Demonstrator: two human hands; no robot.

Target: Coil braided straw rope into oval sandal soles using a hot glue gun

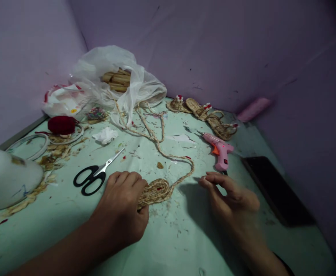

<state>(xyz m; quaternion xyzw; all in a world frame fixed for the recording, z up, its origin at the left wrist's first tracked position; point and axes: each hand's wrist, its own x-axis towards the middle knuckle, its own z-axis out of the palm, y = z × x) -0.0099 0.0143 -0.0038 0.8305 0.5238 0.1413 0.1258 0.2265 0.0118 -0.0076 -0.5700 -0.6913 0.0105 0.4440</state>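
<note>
My left hand (124, 203) is closed around one end of a flat oval coil of braided straw cord (156, 191), holding it just above the table. A small red spot shows near the coil's middle. From the coil's right end the loose braided cord (182, 158) winds back across the table toward a plastic bag. My right hand (231, 203) is raised to the right of the coil, apart from it and slightly blurred. Its thumb and index fingertips come together in a pinch; whether anything small sits between them I cannot make out.
Black-handled scissors (94, 175) lie beyond my left hand. A pink glue gun (221, 149) and a black phone (277, 189) are at right. Small woven slippers (198, 109) line the wall. A plastic bag (110, 57), red yarn (61, 125) and a white container (9, 180) stand left.
</note>
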